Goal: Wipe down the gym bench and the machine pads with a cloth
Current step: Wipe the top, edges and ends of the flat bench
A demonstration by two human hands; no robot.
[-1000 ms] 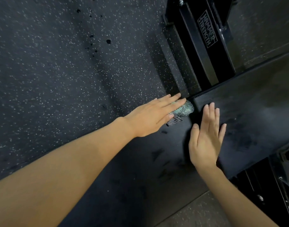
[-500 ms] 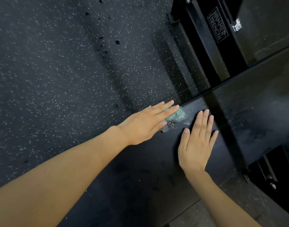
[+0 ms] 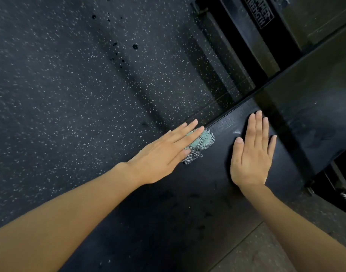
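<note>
At the far edge of the black pad [image 3: 168, 213], head view: the cloth [image 3: 204, 139], teal w/ a checked border, lies bunched right on the pad's stitched rim, half under the L hand [image 3: 164, 154]. That hand is flat, fingers straight and close together, pressing the cloth down rather than gripping it. That's prob. because a flat palm spreads pressure and lets the wad slide along the rim. Two fingers overhang the pad's edge, so the rim itself gets covered too. R hand [image 3: 250, 154] is also flat, fingers straight, palm down on the pad's bare surface, a bit further along the pad from the cloth and not touching it. It holds nothing and looks like a brace for leaning over. Hands are apart but near each other. Judging by smudges and dull marks on the pad's near part, wiping is underway, not done. Beyond the pad's far edge is the speckled rubber floor [image 3: 70, 75]. Past the pad's far corner stands a black machine frame [image 3: 260, 14] w/ a white-lettered label. A dark band crosses the pad just beyond the R hand; gap or shadow, can't tell.
</note>
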